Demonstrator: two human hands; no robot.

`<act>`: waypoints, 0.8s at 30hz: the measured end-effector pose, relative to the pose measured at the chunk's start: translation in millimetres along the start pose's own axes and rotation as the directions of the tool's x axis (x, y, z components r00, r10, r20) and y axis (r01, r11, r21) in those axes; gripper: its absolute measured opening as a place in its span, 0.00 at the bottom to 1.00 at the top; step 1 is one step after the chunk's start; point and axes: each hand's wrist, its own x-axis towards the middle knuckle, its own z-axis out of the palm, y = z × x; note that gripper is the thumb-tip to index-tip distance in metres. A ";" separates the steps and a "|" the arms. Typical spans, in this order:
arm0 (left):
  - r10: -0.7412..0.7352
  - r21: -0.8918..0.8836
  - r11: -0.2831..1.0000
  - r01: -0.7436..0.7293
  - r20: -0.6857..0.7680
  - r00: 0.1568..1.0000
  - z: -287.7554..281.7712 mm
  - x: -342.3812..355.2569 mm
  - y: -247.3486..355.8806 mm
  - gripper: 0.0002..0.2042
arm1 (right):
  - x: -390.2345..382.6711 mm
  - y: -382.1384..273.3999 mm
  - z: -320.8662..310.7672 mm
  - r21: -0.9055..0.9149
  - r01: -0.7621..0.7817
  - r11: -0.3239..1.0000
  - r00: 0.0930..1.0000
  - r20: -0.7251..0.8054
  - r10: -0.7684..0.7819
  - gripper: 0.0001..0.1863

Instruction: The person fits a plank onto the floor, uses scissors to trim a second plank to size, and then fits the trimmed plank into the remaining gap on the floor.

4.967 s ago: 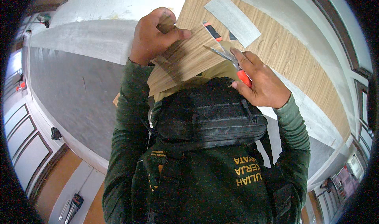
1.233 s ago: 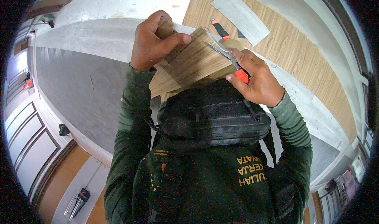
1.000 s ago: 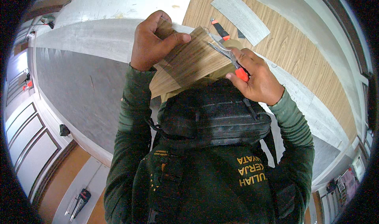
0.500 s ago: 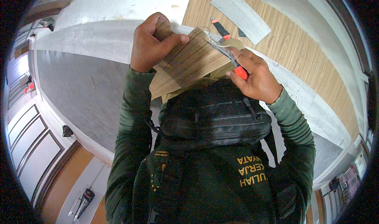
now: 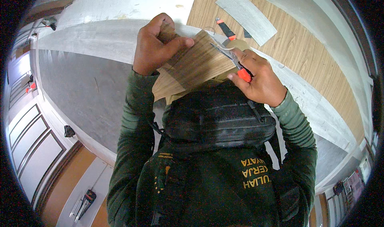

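Observation:
My left hand (image 5: 154,51) pinches a wood-grain sheet (image 5: 202,59) at its upper left. My right hand (image 5: 262,81) is closed round orange-handled scissors (image 5: 244,74), whose silver blades lie along the sheet's upper right edge. A thin pale curled strip (image 5: 225,48) hangs by the blades, beside my right fingers. Behind them, an orange-and-black utility knife (image 5: 225,28) lies on the wood-grain surface next to a pale grey rectangular piece (image 5: 246,15). A black bag (image 5: 216,119) is strapped across my front, below the sheet.
The wood-grain surface (image 5: 316,71) spreads to the upper right, bordered by white and grey areas. A grey surface (image 5: 76,87) curves across the left. Panelled doors (image 5: 30,139) appear at the far left, and a dark tool with metal rods (image 5: 84,205) lies at the lower left.
Since five seconds ago, a thin curled strip has appeared along the sheet's edge at the blades, and my right hand has shifted slightly. In the last second both hands moved only a little.

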 end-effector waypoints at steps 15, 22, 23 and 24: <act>0.037 0.068 0.997 -0.035 -0.024 0.999 10.7 -0.8 -4.8 0.22 | 3.3 -10.9 -16.0 -0.059 -0.011 0.998 0.997 0.076 0.015 0.32; 0.077 0.021 0.997 -0.077 -0.028 0.997 14.4 -2.6 -6.3 0.22 | -1.0 -4.9 -9.3 -0.083 0.015 0.996 0.999 0.051 -0.011 0.32; 0.073 0.028 0.997 -0.072 -0.025 0.997 15.3 -2.8 -7.3 0.22 | -2.3 -4.4 -8.3 -0.093 0.006 0.996 0.999 0.050 -0.002 0.32; 0.069 0.037 0.997 -0.068 -0.022 0.997 14.9 -2.8 -7.5 0.22 | -3.0 -4.1 -7.3 -0.101 -0.001 0.995 0.999 0.047 0.006 0.32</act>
